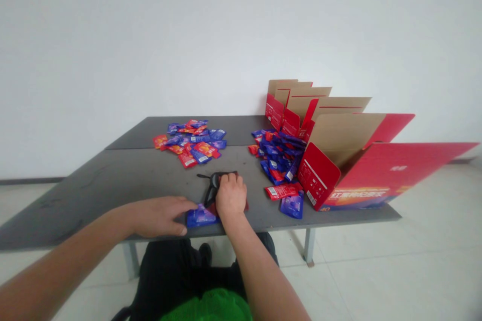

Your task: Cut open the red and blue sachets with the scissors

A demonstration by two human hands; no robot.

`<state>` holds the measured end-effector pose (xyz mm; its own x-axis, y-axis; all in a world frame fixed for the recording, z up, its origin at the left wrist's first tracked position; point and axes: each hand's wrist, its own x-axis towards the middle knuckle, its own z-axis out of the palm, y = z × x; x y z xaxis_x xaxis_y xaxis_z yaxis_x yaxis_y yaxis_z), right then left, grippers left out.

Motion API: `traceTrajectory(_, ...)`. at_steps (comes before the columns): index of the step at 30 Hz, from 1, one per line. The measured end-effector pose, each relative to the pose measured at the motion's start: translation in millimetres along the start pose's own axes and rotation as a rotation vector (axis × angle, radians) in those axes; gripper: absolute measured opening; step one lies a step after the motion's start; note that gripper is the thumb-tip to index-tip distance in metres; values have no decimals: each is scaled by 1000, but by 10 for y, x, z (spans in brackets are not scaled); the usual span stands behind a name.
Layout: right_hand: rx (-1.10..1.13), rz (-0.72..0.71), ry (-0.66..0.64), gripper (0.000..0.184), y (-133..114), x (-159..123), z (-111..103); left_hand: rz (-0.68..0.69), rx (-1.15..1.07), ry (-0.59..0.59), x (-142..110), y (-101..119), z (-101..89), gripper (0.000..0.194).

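Observation:
A blue-purple packet (202, 216) lies flat near the table's front edge. At its left end is my left hand (160, 215), fingers stretched out and thumb apart, the fingertips at the packet's edge. My right hand (231, 194) is closed around a black handheld device (213, 183) with an open frame and a short strap or cord. The device stands at the packet's right end; its exact kind is unclear. Part of something dark red shows beside my right hand, mostly covered by it.
A loose pile of red and purple packets (194, 141) lies at the back left of the grey table (131, 173). A denser packet heap (278, 153) sits to the right, against a row of open red cartons (320, 178). The white wall (188, 35) stands behind.

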<state>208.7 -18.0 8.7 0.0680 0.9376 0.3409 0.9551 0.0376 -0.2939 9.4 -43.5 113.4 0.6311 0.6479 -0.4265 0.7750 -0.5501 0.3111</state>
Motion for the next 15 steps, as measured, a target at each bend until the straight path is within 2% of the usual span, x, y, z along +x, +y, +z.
traceTrajectory(3,-2,2,-10,26,22,2,10,-37,-1,65,120,34,156,53)
traceTrajectory(6,19,-7,-25,20,79,31,-58,-79,46,278,245,-9,474,44)
traceTrajectory(10,81,-63,-16,17,55,5,-320,-60,-11,530,344,-93,870,43)
traceTrajectory(13,136,-207,-11,19,-133,-187,-463,0,-142,611,370,-136,974,35)
traceTrajectory(15,146,-279,-76,15,-227,-357,-457,42,-205,629,376,-148,979,31)
